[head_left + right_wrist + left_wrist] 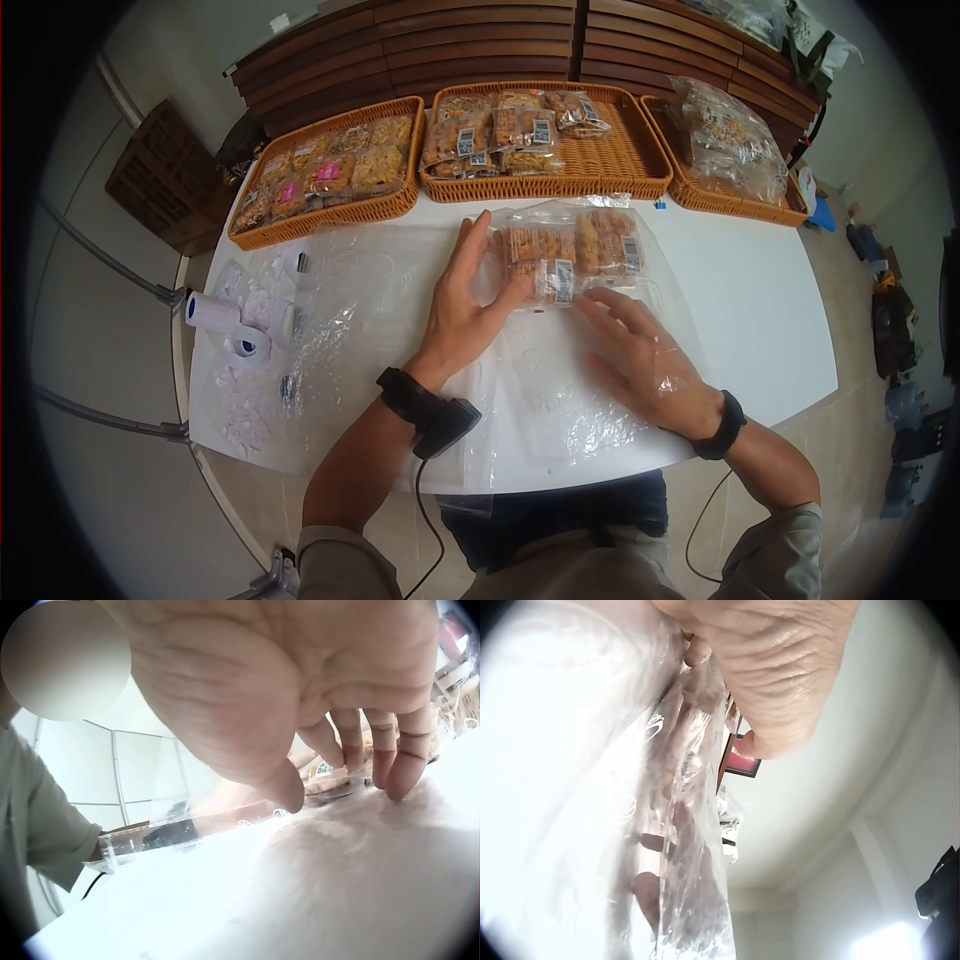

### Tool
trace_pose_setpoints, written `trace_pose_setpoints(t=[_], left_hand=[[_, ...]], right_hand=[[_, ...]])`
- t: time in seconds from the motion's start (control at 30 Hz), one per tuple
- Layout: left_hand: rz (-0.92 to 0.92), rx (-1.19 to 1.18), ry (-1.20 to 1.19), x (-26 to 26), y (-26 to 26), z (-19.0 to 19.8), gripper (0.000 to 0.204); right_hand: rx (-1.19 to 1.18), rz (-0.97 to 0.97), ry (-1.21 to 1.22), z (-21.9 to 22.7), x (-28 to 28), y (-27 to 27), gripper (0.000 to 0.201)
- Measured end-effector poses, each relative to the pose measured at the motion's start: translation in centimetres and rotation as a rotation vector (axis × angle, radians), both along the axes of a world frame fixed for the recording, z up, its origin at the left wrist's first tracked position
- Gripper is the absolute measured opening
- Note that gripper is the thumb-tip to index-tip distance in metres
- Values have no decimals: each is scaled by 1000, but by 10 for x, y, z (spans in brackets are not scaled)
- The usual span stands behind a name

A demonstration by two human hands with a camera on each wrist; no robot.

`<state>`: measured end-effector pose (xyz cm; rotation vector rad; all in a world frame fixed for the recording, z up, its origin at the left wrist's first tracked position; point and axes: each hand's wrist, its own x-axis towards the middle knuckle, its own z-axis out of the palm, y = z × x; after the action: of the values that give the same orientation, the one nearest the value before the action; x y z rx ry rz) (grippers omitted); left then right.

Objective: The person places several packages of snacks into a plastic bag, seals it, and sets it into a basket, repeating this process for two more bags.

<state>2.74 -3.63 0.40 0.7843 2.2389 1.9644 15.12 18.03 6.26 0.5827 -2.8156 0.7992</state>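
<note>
Two clear packs of brown snack pieces, the left pack (540, 262) and the right pack (608, 243), lie side by side with barcode labels, inside or under a large clear plastic bag (520, 400) spread over the white table. My left hand (462, 305) stands along the left pack's side, fingers straight, thumb at its front corner. My right hand (645, 365) is at the packs' near edge with fingers stretched forward and a glossy patch of film over its back. In the right wrist view, the right hand's fingertips (405, 780) reach down to the plastic.
Wicker baskets line the table's back: the left basket (330, 222) and middle basket (560, 185) hold snack packs, the right basket (740, 205) a heap of clear bagged stuff. Label rolls (215, 312) and paper scraps (245, 400) lie at the left.
</note>
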Motion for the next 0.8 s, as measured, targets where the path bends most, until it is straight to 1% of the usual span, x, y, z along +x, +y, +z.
trace_pose_setpoints(t=[0.07, 0.17, 0.27, 0.37, 0.43, 0.57, 0.67, 0.8], left_hand=[[6, -3, -6, 0, 1, 1, 79], [17, 2, -33, 0, 1, 2, 78], [17, 1, -39, -2, 2, -1, 78], [21, 12, -54, -2, 1, -3, 79], [30, 39, -59, -1, 3, -3, 80], [21, -1, -19, -3, 2, -5, 81], [10, -34, -6, -4, 0, -6, 81], [12, -40, -1, -4, 0, -7, 81]], right_hand=[[-23, -34, -88, 2, 0, -1, 57], [-155, -25, -276, -1, 1, 5, 57], [-87, 93, -98, -13, -1, 11, 62], [-100, 29, -32, -13, -2, 6, 70], [-114, 5, -63, -11, -2, 2, 75], [-95, -1, -83, -9, -6, 2, 80], [-189, -27, -172, -13, -6, 3, 81], [-130, 28, -92, -15, -6, 5, 78]])
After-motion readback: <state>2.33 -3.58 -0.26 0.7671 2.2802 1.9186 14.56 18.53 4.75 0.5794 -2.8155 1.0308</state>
